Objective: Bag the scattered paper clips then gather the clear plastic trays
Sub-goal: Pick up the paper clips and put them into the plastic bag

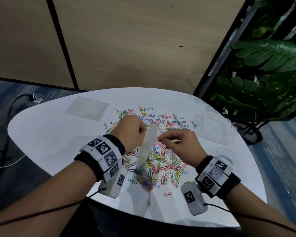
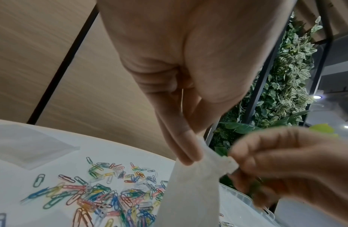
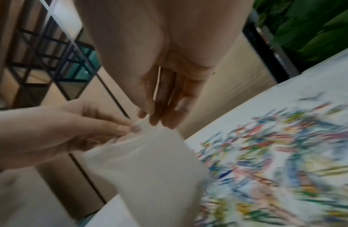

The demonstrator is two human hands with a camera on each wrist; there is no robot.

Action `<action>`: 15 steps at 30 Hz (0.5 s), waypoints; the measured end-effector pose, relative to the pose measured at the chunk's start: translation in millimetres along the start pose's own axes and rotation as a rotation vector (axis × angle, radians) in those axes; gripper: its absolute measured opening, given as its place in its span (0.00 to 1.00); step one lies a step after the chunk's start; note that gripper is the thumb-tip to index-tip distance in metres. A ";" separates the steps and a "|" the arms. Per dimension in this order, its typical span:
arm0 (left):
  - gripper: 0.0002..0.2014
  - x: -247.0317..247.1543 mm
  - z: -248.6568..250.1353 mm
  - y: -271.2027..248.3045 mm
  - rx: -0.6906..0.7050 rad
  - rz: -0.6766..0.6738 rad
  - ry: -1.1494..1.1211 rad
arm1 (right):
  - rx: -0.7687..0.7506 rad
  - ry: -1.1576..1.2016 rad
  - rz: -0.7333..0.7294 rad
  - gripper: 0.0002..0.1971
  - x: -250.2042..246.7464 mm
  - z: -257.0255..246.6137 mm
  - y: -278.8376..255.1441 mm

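Currently left hand and right hand each pinch the bag mouth above mid-surface; film's limp and slippery, probably few paper clips inside. Hold at the rim.

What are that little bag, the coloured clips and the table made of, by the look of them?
Bag: thin frosted plastic film, probably; it hangs limp and clips show dimly through its bottom.
Clips: likely wire with a coloured, slightly glossy coating; some look clear or pale.
Table: smooth white top with a soft sheen; laminate or painted board, I cannot tell which.
Both hands pinch the bag's top: left hand, right hand.
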State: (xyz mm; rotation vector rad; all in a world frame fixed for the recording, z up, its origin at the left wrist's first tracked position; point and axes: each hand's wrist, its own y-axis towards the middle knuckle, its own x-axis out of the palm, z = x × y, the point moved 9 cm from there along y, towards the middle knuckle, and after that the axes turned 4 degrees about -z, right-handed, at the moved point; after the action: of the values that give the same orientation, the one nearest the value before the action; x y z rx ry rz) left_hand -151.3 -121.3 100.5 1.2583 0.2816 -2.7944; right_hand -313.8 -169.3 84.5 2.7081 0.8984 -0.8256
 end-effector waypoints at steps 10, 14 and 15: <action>0.16 -6.4 -7.9 -5.0 -0.056 -0.005 0.012 | 0.573 -0.620 -0.385 0.62 17.0 170.8 -64.0; 0.14 -8.4 -9.5 -5.0 -0.049 0.003 0.000 | 0.382 -0.581 -0.301 0.48 39.1 156.2 -45.2; 0.14 -8.0 -9.2 -5.0 -0.048 0.001 -0.005 | 0.347 -0.588 -0.290 0.42 43.4 152.9 -41.3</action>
State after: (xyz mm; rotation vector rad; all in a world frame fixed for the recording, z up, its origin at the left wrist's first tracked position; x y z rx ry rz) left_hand -139.9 -114.8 101.2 1.2415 0.3457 -2.7721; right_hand -378.5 -163.7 -66.3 2.3627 1.0801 -1.8613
